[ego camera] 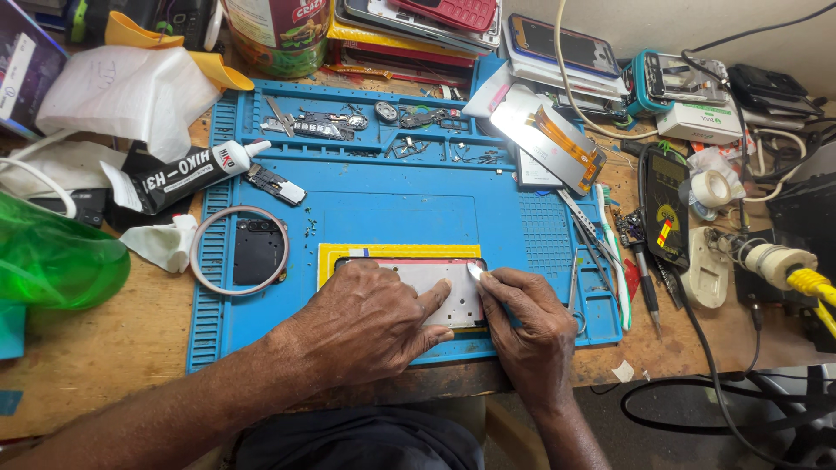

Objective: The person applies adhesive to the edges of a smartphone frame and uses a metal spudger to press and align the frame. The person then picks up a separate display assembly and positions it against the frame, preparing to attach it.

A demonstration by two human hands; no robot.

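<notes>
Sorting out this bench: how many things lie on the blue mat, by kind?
Opened phone under the hands: 1
Display panel with flex cable: 1
Round ring: 1
Black back cover: 1
Glue tube: 1
Total: 5

The mat (392, 204) is matt blue rubber, ribbed at its edges, on a worn, scuffed wooden worktop (104, 365). The opened phone (444, 292) under the left hand (366, 322) and right hand (522, 322) shows a pale, dull metal plate in a dark frame, and the loose screen (544, 139) glares glossy like glass. The tube (178, 174) is shiny black plastic, the bag (48, 261) glossy green film, the tissue (131, 91) soft crumpled paper, and the tweezers (585, 228) bare metal.
</notes>
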